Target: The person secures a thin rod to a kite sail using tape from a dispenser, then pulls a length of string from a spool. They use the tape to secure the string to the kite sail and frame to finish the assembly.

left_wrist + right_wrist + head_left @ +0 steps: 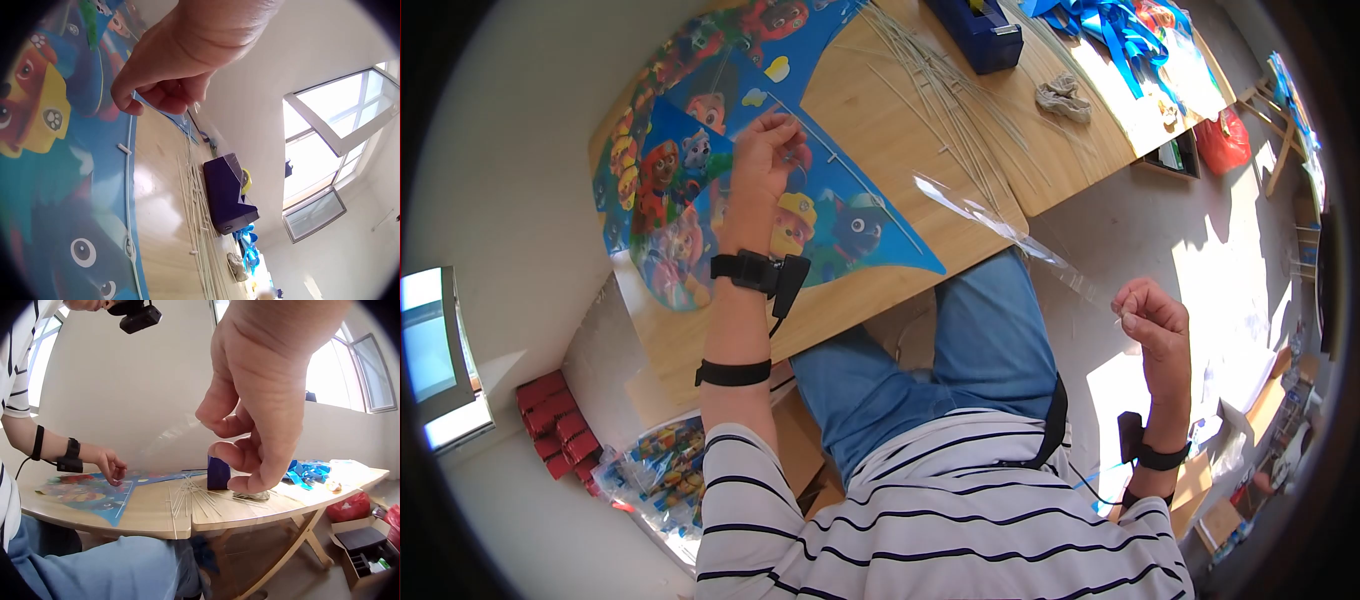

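A blue kite-like sheet point(840, 255) printed with cartoon dogs lies on the wooden table, a thin white rod point(129, 187) running along it with small white sleeves. Above this sheet is my left hand point(765, 155), its fingers curled near the rod. I cannot tell whether they hold anything. Out past the table edge, over the floor, my right hand point(1155, 315) pinches the near end of a long clear plastic strip point(990, 220). The strip slants up and left toward the table. In the right wrist view its film point(172, 432) shows faintly between both hands.
Several thin pale rods point(935, 90) lie in a loose bundle at mid-table. Behind them stand a dark blue tape dispenser point(990, 45), a crumpled beige bundle point(1063, 97) and blue ribbons point(1125, 50). A red bag point(1223, 142) and a box point(362, 553) are on the floor at right.
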A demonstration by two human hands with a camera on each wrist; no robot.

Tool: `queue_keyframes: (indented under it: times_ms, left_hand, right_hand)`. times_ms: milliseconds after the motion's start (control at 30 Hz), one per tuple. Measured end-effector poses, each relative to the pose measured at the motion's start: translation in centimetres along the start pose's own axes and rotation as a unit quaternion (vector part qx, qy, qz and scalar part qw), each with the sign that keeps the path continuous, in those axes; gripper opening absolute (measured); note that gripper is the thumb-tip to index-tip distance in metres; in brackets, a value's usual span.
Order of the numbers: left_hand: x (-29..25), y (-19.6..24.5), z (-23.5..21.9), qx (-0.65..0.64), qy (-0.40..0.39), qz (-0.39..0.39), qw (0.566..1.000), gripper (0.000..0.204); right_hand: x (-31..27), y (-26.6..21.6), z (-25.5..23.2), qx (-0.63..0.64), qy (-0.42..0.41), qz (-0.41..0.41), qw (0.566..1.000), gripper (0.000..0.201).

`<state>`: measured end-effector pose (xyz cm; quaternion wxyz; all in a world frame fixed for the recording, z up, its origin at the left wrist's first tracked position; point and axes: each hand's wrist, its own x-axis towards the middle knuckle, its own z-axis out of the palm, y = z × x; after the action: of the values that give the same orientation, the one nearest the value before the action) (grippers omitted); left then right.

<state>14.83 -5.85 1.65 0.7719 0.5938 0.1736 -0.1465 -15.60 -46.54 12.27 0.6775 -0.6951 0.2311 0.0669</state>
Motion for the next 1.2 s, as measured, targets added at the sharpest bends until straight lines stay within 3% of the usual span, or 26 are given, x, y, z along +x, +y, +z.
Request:
queue_keyframes:
  times_ms: [200,400,500,700,800,1033,1200]
  left_hand:
    - [0.2,5.7,-3.2,-0.013,0.032,0.089,0.995,0.011]
    - [1.8,10.1,-5.1,0.055,0.067,0.155,0.984,0.014]
    - [4.1,11.0,-5.7,0.084,0.094,0.157,0.98,0.014]
    - [9.0,10.4,-6.4,0.142,0.07,0.168,0.973,0.013]
    - [8.7,9.1,-4.3,0.115,0.098,0.135,0.979,0.012]
    - [10.8,6.5,-5.2,0.082,0.064,0.077,0.992,0.013]
    - [12.0,7.9,-6.6,0.093,0.089,0.074,0.989,0.017]
  right_hand:
    - [1.3,2.7,5.5,0.06,-0.078,0.097,0.99,0.003]
    - [3.8,5.4,12.0,0.045,-0.137,0.078,0.987,0.003]
    - [5.0,5.9,14.3,0.036,-0.126,0.07,0.989,0.004]
    - [6.3,6.2,16.7,0.0,-0.076,0.069,0.995,0.005]
    - [6.5,5.7,17.0,-0.023,-0.06,0.08,0.995,0.004]
    - [6.7,5.5,15.2,0.006,-0.038,0.096,0.995,0.004]
    - [6.7,6.4,16.1,0.02,-0.036,0.095,0.995,0.006]
